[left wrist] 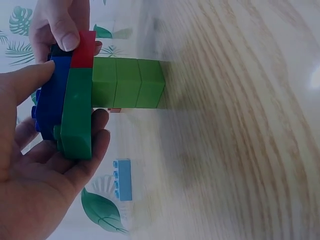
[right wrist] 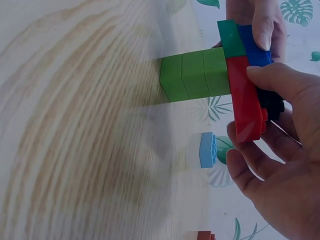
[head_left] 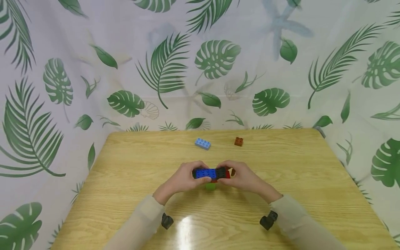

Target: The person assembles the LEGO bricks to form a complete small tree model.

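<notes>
A T-shaped build of toy building bricks stands on the table in front of me. Its post is a stack of three light green bricks [left wrist: 129,83]. Across the top lie a dark green brick [left wrist: 77,112] on the left and a red brick [right wrist: 243,100] on the right. Over these sit a blue brick [head_left: 205,173] and, to its right, a black brick [head_left: 220,172]. My left hand [head_left: 189,176] grips the blue and dark green end, thumb on the near side. With thumb and fingers, my right hand [head_left: 242,177] holds the black and red end.
Behind the build, a light blue brick [head_left: 202,143] lies near the far edge of the wooden table [head_left: 140,152]. A small brown brick [head_left: 239,141] is to its right. A leaf-patterned curtain [head_left: 175,114] hangs behind the table and at both sides.
</notes>
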Action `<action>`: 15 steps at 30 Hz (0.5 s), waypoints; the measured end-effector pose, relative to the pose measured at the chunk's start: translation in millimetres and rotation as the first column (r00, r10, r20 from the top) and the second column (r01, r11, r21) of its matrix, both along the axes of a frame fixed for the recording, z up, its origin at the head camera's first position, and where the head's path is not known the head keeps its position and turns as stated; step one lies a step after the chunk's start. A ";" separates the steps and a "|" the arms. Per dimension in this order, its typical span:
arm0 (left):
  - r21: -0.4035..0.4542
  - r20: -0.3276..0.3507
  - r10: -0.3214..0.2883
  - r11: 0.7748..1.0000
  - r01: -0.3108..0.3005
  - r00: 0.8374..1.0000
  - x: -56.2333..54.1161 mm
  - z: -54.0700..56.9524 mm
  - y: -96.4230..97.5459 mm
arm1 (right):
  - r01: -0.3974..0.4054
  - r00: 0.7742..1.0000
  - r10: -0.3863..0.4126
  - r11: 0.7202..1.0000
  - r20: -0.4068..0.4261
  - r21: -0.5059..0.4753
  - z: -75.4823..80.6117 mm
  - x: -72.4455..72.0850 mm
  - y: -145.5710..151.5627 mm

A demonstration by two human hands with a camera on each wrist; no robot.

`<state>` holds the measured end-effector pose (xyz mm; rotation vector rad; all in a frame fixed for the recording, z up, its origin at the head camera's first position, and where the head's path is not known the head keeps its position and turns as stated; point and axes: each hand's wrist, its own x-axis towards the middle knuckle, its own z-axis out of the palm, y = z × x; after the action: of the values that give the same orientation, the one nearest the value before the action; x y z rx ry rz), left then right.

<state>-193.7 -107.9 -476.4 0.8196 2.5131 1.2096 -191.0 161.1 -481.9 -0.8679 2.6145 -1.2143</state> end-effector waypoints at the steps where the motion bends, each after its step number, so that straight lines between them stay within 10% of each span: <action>1: 0.001 0.007 -0.004 1.000 0.004 1.000 -0.8 0.2 0.1 | 0.004 1.000 -0.004 1.000 0.006 -0.006 0.1 0.1 0.1; 7: 0.066 0.047 0.007 0.998 -0.010 0.999 -14.4 6.2 -3.4 | 0.010 1.000 -0.010 1.000 0.010 0.016 3.5 0.9 -0.6; 15: 0.087 -0.029 0.165 0.983 -0.162 0.986 -52.9 5.1 -9.3 | 0.010 1.000 -0.011 0.999 0.018 0.031 5.2 0.8 -0.6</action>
<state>-246.6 -117.1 -471.3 0.6695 2.6177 1.3726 -190.2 160.5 -476.7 -0.8349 2.6200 -1.1750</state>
